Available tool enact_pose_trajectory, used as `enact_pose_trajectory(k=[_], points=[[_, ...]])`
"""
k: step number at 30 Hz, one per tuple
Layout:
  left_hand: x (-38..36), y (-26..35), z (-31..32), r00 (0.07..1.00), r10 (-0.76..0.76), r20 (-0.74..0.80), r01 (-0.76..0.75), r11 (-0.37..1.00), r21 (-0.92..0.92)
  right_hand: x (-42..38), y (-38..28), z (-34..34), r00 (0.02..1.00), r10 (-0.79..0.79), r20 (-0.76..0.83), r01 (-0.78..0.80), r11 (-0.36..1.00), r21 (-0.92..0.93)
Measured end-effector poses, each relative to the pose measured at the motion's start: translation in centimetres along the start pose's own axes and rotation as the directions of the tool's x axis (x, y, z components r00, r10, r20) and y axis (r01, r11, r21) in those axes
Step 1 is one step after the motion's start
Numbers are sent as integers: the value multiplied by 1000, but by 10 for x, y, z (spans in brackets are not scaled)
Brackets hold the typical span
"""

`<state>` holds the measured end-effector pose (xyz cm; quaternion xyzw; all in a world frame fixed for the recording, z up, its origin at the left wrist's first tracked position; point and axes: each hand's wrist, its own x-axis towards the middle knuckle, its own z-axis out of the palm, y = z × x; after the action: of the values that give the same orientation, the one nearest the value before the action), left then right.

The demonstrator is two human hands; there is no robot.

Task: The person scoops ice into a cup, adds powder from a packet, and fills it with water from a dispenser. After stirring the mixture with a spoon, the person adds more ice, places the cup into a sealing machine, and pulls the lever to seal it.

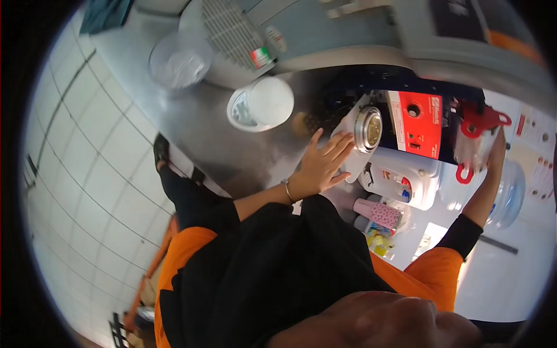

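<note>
My left hand point(325, 162) lies with spread fingers against a pale grey metal plate, its fingertips beside a round metal ring point(368, 130) that has something yellowish inside. Right behind the ring is a machine with a red front panel point(416, 123), a black knob and small switches. My right hand point(496, 152) reaches up at the machine's far side, close to a red handle-like part point(490, 120) and some clear plastic. Its fingers are mostly hidden, so I cannot make out whether they grip anything.
A white tub point(267, 104) and a clear container point(180, 61) stand on the steel counter point(214, 116). Near my body are a white jug point(403, 177), a pink patterned cup stack point(377, 213) and a yellow item point(380, 243). A large blue clear bottle point(510, 194) stands right.
</note>
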<state>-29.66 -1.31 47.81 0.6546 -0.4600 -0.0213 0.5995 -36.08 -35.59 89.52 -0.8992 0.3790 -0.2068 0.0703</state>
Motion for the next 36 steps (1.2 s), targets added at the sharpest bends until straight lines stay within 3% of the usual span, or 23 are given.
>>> enact_pose_trajectory(k=[3, 5, 6, 7, 8, 9, 11, 12, 13, 15, 19, 21, 25, 36], points=[[-4, -4, 3, 999, 32, 19, -32, 999, 17, -21, -18, 10, 995, 25, 101, -24, 1000, -7], [-5, -2, 6, 997, 56, 57, -60, 996, 69, -17, -2, -5, 995, 90, -31, -91, 996, -23], [-5, -2, 5, 998, 40, 49, -43, 997, 59, -13, 20, -16, 996, 85, -17, -85, 996, -38], [-6, -2, 4, 997, 51, 50, -55, 996, 76, -7, 45, -29, 963, -269, -33, 212, 824, -525], [-5, -2, 3, 996, 65, 57, -70, 993, 97, -4, 58, -35, 821, -557, 124, 376, 365, -852], [-5, -3, 4, 997, 53, 50, -57, 994, 96, -9, 50, -29, 816, -563, 135, 388, 359, -849], [-5, -4, 5, 995, 71, 72, -78, 991, 110, -40, 25, -2, 844, -537, -15, 273, 453, -849], [-6, -4, 5, 995, 67, 71, -74, 992, 103, -57, 6, 14, 899, -404, -172, 188, 708, -680], [-7, -6, 6, 995, 80, 65, -87, 990, 110, -71, -13, 30, 900, -403, -167, 189, 705, -683], [-8, -7, 7, 994, 93, 61, -99, 989, 111, -94, -46, 60, 878, -334, -342, 107, 834, -542], [-6, -8, 7, 992, 105, 63, -112, 985, 128, -133, -73, 94, 874, -373, -311, 196, 856, -478], [-5, -8, 8, 991, 111, 78, -121, 984, 134, -149, -78, 106, 845, -471, -252, 199, 715, -670], [-7, -8, 13, 991, 106, 84, -117, 983, 141, -159, -70, 109, 810, -555, -189, 251, 620, -744], [5, 4, 10, 995, 64, 81, -74, 989, 125, -178, -76, 126, 796, -556, -238, 257, 667, -699]])
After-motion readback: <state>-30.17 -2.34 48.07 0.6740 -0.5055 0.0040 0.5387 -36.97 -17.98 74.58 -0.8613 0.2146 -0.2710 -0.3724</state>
